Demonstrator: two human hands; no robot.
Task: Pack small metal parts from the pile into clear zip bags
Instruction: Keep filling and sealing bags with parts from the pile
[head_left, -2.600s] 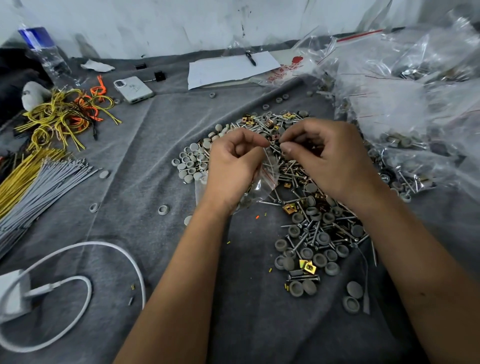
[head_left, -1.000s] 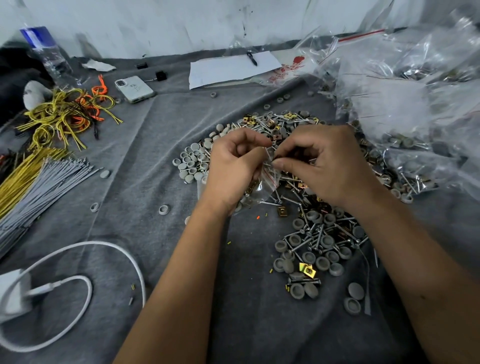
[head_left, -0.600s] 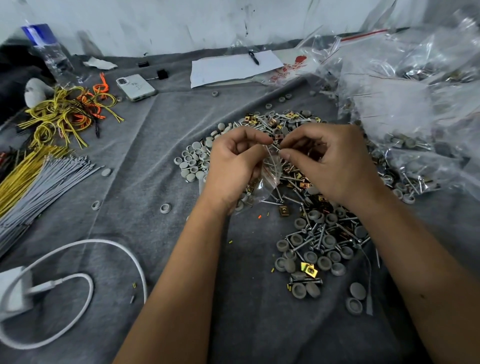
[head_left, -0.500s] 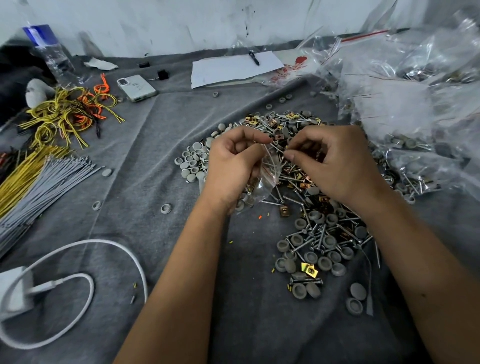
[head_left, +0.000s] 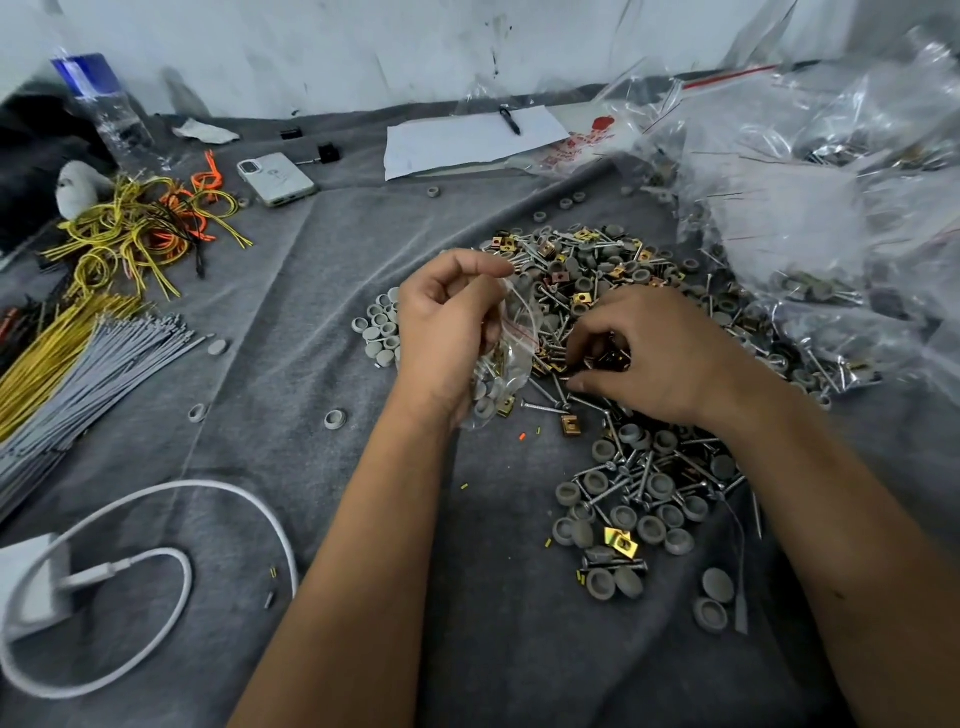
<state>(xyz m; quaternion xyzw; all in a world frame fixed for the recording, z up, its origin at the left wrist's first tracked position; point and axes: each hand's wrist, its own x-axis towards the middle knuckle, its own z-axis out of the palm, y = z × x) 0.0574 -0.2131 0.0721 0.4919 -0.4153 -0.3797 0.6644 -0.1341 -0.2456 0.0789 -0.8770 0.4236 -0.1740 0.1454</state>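
A clear zip bag, soft, slippery and partly filled, is gripped at its mouth by the left hand; hold is best taken there. The right hand, fingers curled, is pinching into the pile of screws and clips just right of it. Half a second ago it was raised at the bag's mouth.

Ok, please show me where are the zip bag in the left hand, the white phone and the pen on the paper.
zip bag (head_left: 506, 358), head view, clear wall above the parts inside
white phone (head_left: 277, 178), head view, middle of its back
pen (head_left: 510, 120), head view, middle of its barrel
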